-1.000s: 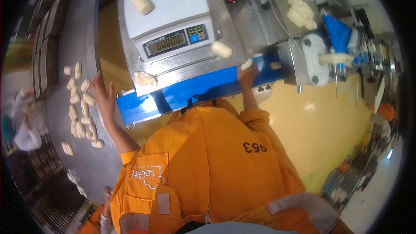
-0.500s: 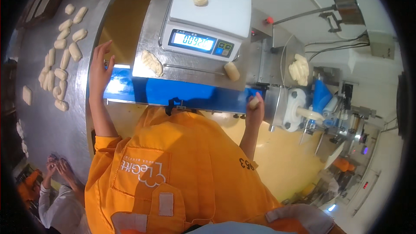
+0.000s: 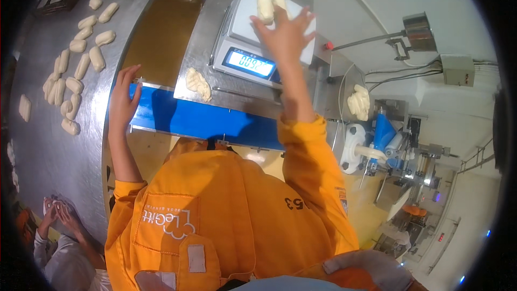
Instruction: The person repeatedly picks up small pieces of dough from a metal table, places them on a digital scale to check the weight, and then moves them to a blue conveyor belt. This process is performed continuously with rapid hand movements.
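My right hand (image 3: 285, 35) reaches over the white plate of a digital scale (image 3: 245, 27), its fingers spread. One fingertip touches a short dough roll (image 3: 279, 1) lying on the plate, and a second dough roll (image 3: 264, 8) lies just left of it. The scale's lit display is partly covered at its right by my wrist. My left hand (image 3: 125, 97) is open and holds nothing, fingers apart, at the left end of a blue conveyor belt (image 3: 199, 121). A rough dough lump (image 3: 198, 84) sits on the metal surface in front of the scale.
On the steel table (image 3: 48, 156) at left lie several dough rolls (image 3: 82, 67). Another person's hands (image 3: 58, 213) work at its near edge. At right stand a machine with a white round fitting (image 3: 353, 148), a dough mass (image 3: 358, 102) and a metal lamp-like arm (image 3: 417, 32).
My right hand has moved from the belt's right end up to the scale, bringing a dough roll beside the one there. My left hand stays about where it was.
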The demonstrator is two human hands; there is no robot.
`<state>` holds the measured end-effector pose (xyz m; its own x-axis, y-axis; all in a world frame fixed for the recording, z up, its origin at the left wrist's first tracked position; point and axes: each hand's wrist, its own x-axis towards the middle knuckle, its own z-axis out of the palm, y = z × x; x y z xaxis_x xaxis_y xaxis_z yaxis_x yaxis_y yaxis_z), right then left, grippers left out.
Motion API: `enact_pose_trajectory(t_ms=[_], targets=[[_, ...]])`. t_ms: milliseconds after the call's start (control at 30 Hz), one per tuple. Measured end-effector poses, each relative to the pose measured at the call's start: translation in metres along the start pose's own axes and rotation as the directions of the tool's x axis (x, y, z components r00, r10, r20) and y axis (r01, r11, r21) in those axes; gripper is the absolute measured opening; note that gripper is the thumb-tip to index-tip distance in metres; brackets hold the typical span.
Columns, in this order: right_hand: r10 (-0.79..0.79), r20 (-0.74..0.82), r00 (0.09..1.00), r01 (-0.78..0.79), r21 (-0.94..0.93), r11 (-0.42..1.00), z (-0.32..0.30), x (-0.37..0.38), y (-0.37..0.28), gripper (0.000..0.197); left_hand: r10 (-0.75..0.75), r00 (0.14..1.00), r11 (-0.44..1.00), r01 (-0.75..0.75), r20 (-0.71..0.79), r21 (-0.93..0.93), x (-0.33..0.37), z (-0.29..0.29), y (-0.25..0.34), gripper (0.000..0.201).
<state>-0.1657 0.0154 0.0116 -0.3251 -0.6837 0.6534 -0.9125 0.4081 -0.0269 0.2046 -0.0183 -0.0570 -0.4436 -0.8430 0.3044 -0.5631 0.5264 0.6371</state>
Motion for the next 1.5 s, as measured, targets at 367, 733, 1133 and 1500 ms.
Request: enact_pose_trajectory(t_ms=[367,733,1133,1500], targets=[[0.508,0.594,0.624,-0.742,0.654,0.148,-0.081,-0.095,0.084,0.031,-0.077,0.997,0.997,0.078,0.032,-0.023,-0.017,0.000,-0.016,0.035],[0.271,0.277,0.922,-0.334,0.213,0.918,-0.028,-0.202,0.158,0.026,0.110,0.990,0.992,-0.105,0.091,-0.065,0.026,0.026,0.029,0.037],[0.232,0.138,0.963,-0.265,0.640,0.721,-0.009,-0.032,0.067,0.033,0.135,0.984,0.973,-0.109,0.118,-0.203,0.029,0.026,0.066,0.034],[-0.134,0.672,0.728,-0.612,0.726,0.313,-0.040,-0.048,-0.071,0.043,0.186,0.861,-0.496,0.498,0.473,-0.711,0.043,0.074,0.103,0.055]])
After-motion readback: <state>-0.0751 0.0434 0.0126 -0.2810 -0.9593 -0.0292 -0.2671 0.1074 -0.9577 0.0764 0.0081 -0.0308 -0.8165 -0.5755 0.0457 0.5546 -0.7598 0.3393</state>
